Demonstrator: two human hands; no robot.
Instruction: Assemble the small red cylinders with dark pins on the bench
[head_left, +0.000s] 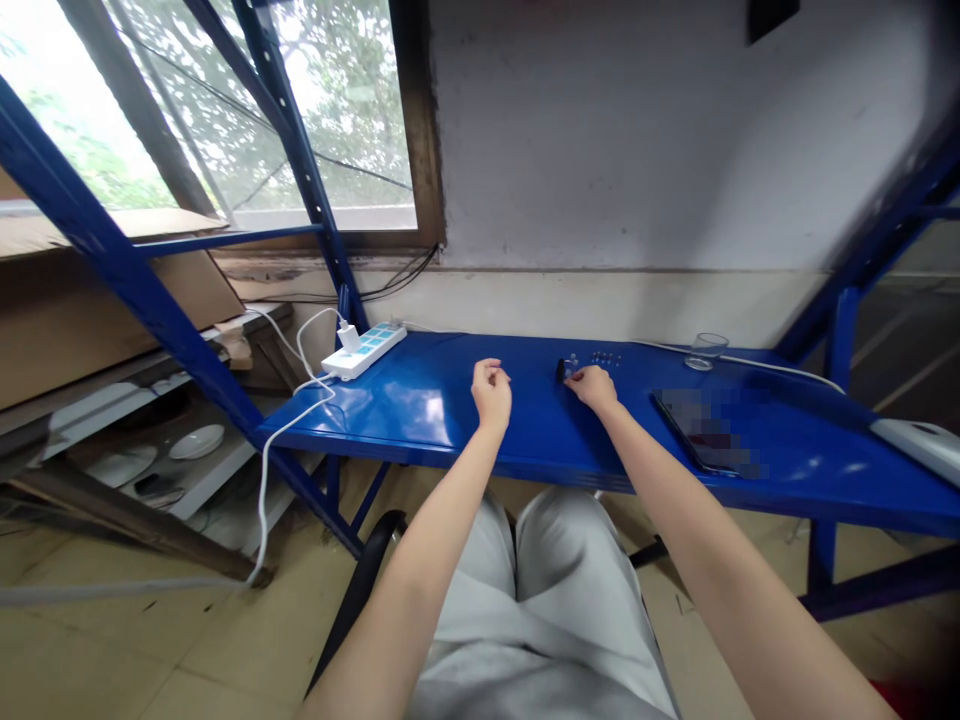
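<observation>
Pale grey fabric trousers (pixel 562 560) sit nearest, below a glossy blue metal table (pixel 435 355). Leftmost on it lies a long white power strip with blue sockets (pixel 375 346). Next, the left hand (pixel 492 392) has its fingers curled; whether they hold anything, I cannot tell. Midway along the table is a small black object (pixel 560 371), the right hand's (pixel 594 387) fingertips drawn together against it; a firm pinch cannot be confirmed. Tiny dark pieces (pixel 606 359) lie just beyond. The step in hand seems fine fingertip handling, calling for a light, steady touch next.

Both bare forearms (pixel 427 545) outstretched, left hand (pixel 492 393) loosely curled, right hand (pixel 595 387) palm-down, fingers (pixel 576 379) pinched.
</observation>
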